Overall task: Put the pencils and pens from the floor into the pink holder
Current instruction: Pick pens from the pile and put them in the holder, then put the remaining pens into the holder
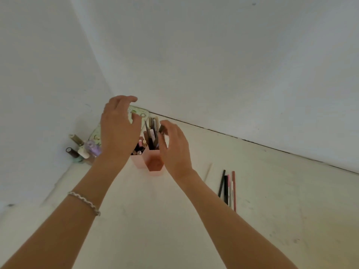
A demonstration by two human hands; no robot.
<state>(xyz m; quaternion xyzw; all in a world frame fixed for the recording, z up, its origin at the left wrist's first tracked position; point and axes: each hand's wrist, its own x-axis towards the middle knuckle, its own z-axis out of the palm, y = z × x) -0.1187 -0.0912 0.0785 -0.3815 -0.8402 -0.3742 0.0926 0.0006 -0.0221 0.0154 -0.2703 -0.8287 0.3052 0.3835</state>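
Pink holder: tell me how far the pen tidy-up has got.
Done: several upright pens stand in the pink holder, in its rear compartment. In hand: fingers of the right hand seem to pinch a dark pen at its top; the left hand hovers open alongside. Left: about five loose pens and a pale stick lie on the floor; the front compartment is empty.

1. Holder (154, 170) sits on the floor, near its far-left corner.
2. Bunch of pens (152, 129) standing in its rear compartment.
3. Bottles (81, 150) just left of it, tucked into the corner.
4. Pouch (139, 111) behind it.
5. Loose pens (228, 189) lie side by side well to its right, a thin stick (208, 172) in between.
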